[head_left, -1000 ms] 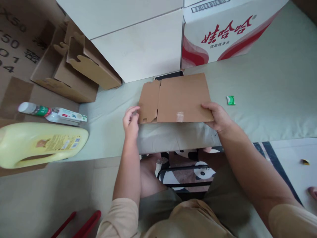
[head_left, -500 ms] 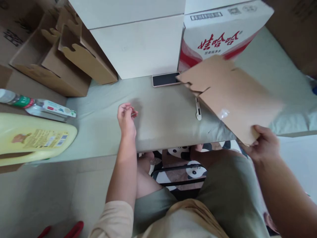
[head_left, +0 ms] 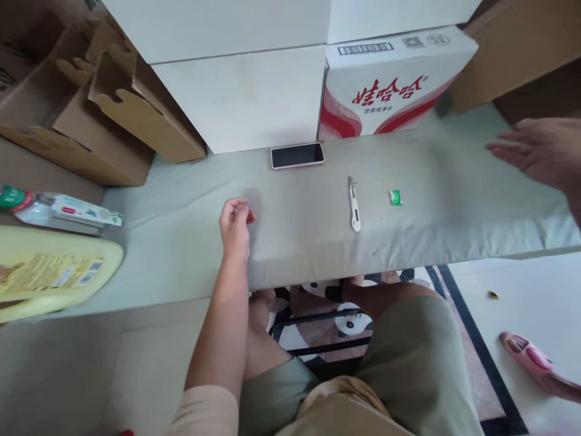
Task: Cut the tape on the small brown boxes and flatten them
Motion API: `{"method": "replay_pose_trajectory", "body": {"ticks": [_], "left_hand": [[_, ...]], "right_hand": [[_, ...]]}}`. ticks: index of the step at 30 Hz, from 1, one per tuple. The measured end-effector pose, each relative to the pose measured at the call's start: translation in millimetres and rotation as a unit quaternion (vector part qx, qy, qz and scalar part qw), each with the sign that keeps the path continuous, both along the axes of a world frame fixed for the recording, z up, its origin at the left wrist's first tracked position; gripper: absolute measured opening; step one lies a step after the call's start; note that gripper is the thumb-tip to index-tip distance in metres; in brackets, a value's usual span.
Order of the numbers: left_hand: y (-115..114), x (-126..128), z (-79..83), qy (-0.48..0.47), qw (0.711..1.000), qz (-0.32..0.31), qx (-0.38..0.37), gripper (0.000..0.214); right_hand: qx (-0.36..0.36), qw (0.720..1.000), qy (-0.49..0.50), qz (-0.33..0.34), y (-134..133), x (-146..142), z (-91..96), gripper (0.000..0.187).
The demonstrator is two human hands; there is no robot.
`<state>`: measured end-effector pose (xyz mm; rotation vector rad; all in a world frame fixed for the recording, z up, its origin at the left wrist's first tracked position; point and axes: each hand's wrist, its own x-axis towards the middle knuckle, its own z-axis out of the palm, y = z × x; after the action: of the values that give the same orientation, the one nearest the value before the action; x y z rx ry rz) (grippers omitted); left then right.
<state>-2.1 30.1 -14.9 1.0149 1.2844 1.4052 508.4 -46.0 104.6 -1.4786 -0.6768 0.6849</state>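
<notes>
My left hand (head_left: 236,225) hovers over the left-centre of the cloth-covered bench (head_left: 299,236), fingers curled in, with nothing visible in them. At the right edge my right hand (head_left: 540,150) is open, its fingers stretched out, slightly blurred, and it holds nothing. Brown cardboard (head_left: 521,57) stands above and behind that hand. A white utility knife (head_left: 354,206) lies right of centre on the cloth, its blade end pointing away from me. Beside it is a small green and white packet (head_left: 395,197). A phone (head_left: 298,156) with a dark screen rests at the back.
White boxes (head_left: 240,100) and a red-and-white carton (head_left: 381,91) line the back. Open cardboard boxes (head_left: 145,115) stand at left, near a plastic bottle (head_left: 34,209) and a yellow jug (head_left: 63,266). On the floor at right is a foot in a pink slipper (head_left: 538,358).
My right hand has let go of the folded cardboard and moved up and right, uncovering the knife and green packet. My left hand stays nearly still. The view has shifted slightly.
</notes>
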Motion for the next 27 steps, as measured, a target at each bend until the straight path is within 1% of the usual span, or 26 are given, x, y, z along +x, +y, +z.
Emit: {"method": "replay_pose_trajectory", "body": {"ticks": [1, 2, 4, 7, 9, 11, 13, 16, 19, 22, 23, 24, 25, 26, 27], "left_hand": [[0, -1, 1.0, 0.0, 1.0, 0.001, 0.002, 0.022], [0, -2, 2.1, -0.002, 1.0, 0.002, 0.003, 0.021], [1, -5, 4.5, -0.012, 1.0, 0.005, 0.006, 0.02], [-1, -10, 8.3, -0.036, 0.999, 0.009, 0.007, 0.018], [-4, -13, 11.2, -0.049, 0.999, 0.003, 0.003, 0.017], [-8, -18, 14.8, -0.063, 0.998, -0.007, 0.002, 0.017], [-12, -25, 19.6, -0.08, 0.997, -0.01, 0.008, 0.018], [-17, -40, 27.7, -0.111, 0.994, -0.001, 0.016, 0.019], [-22, -55, 34.5, -0.142, 0.99, 0.016, 0.02, 0.018], [-24, -67, 39.7, -0.168, 0.985, 0.023, 0.018, 0.015], [-24, -70, 41.4, -0.176, 0.984, 0.02, 0.015, 0.013], [-25, -73, 43.1, -0.182, 0.983, 0.017, 0.011, 0.012], [-25, -75, 44.8, -0.188, 0.982, 0.012, 0.005, 0.01], [-25, -77, 46.3, -0.193, 0.981, 0.009, 0.0, 0.008], [-25, -79, 47.7, -0.197, 0.98, 0.006, -0.004, 0.006]], "right_hand": [[-0.042, 0.998, 0.012, -0.039, 7, -10, -0.6, 0.03], [-0.084, 0.994, 0.023, -0.059, 12, -23, -3.0, 0.029], [-0.144, 0.987, 0.039, -0.055, 14, -51, -11.6, 0.029], [-0.195, 0.98, 0.037, -0.013, 16, -90, -23.0, 0.032], [-0.215, 0.976, 0.027, 0.017, 21, -113, -23.8, 0.03], [-0.234, 0.971, 0.001, 0.058, 29, -138, -18.4, 0.026], [-0.248, 0.962, -0.04, 0.109, 39, -167, -8.8, 0.022], [-0.253, 0.938, -0.131, 0.197, 58, -217, 5.2, 0.018], [-0.251, 0.9, -0.218, 0.284, 86, -272, 9.6, 0.013], [-0.244, 0.864, -0.283, 0.339, 125, -334, 3.1, 0.012], [-0.235, 0.846, -0.321, 0.356, 139, -357, 0.1, 0.013], [-0.22, 0.823, -0.367, 0.375, 153, -382, -2.5, 0.016], [-0.191, 0.787, -0.432, 0.397, 166, -406, -4.0, 0.019], [-0.155, 0.745, -0.497, 0.417, 177, -431, -4.1, 0.023], [-0.119, 0.708, -0.543, 0.436, 188, -456, -2.7, 0.027]]}}
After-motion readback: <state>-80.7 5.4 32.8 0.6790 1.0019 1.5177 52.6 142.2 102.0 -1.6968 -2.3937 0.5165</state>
